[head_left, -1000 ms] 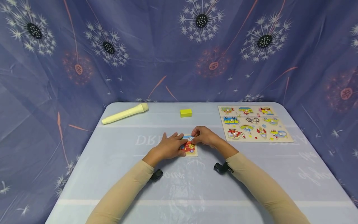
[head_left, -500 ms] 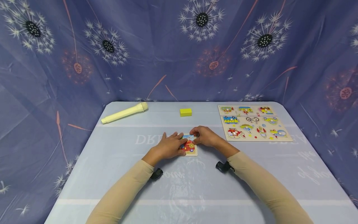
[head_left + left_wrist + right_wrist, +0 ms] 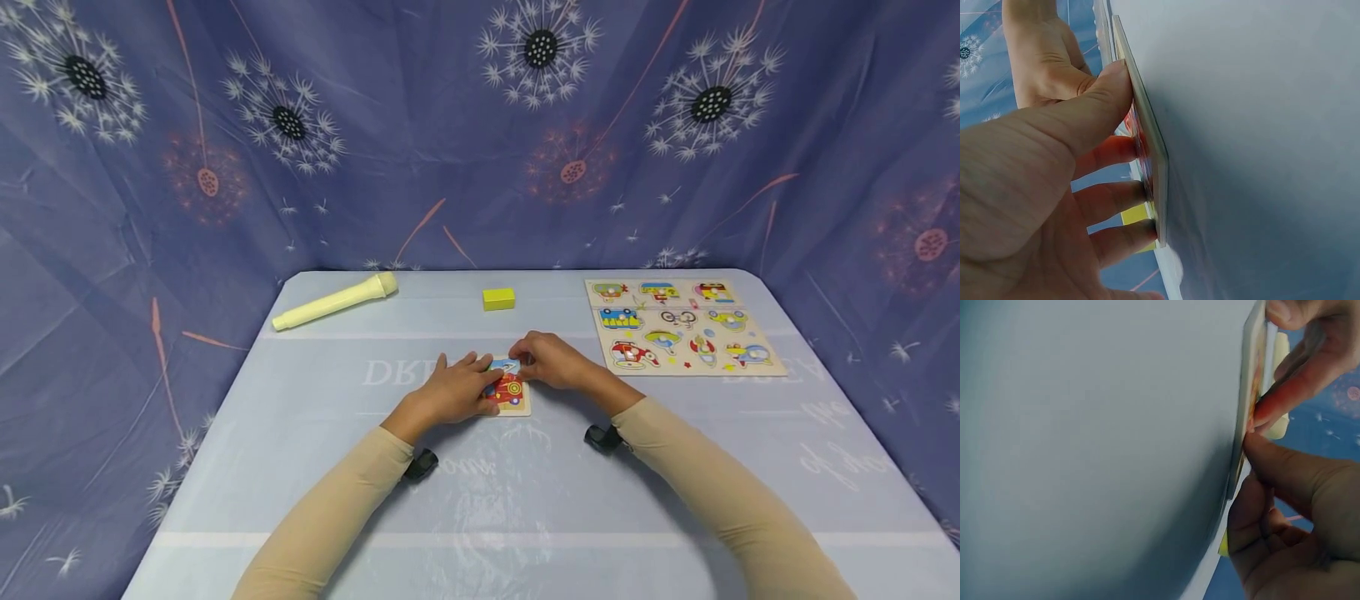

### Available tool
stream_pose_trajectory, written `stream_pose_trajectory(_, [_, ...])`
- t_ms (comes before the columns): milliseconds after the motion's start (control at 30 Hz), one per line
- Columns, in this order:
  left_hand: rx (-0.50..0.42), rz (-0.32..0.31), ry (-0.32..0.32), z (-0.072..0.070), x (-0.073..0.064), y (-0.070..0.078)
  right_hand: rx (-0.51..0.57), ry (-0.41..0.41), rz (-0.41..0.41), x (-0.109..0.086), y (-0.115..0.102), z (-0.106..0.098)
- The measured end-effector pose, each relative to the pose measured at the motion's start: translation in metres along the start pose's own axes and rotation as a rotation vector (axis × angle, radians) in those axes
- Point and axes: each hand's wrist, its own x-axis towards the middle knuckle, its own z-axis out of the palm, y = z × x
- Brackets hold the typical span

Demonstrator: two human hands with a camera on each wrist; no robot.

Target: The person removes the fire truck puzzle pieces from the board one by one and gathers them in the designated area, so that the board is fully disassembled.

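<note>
A small wooden jigsaw puzzle (image 3: 512, 408) with a red vehicle picture lies flat at mid-table. My left hand (image 3: 450, 393) rests on its left part, fingers straight and spread. In the left wrist view, the left thumb (image 3: 1107, 94) lies on the puzzle's near side and the other fingertips touch its face. My right hand (image 3: 553, 362) is at the upper right corner, thumb and index finger curled together on a blue-sky puzzle piece (image 3: 504, 364). From the right wrist, the right thumb (image 3: 1272, 459) presses at the face near the corner; the piece is mostly hidden by the fingers.
Behind the puzzle sits a yellow block (image 3: 498, 299). A pale yellow toy microphone (image 3: 335, 302) lies at the back left. At the back right is a wooden peg puzzle board (image 3: 678, 346) with vehicle pieces. A dandelion-print curtain (image 3: 450, 125) hangs around the table.
The right hand shifts slightly at the puzzle's upper right corner, and its wrist and forearm move a little outward. The left hand stays on the puzzle.
</note>
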Motion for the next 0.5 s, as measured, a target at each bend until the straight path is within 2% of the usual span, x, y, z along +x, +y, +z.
stream_pose_trajectory(100, [-0.003, 0.000, -0.004, 0.000, 0.000, -0.001, -0.036, -0.004, -0.029, 0.000, 0.001, -0.002])
stream_pose_trajectory(233, [-0.007, 0.002, -0.011, 0.001, 0.000, -0.002, -0.036, 0.025, -0.026, -0.006, 0.008, -0.013])
stream_pose_trajectory(367, [-0.017, 0.000, -0.004, 0.000, -0.001, -0.001, -0.006, 0.096, -0.007, -0.028, 0.029, -0.037])
stream_pose_trajectory(500, [-0.031, 0.003, -0.007, 0.001, -0.002, 0.000, -0.009, 0.120, 0.066, -0.056, 0.056, -0.057])
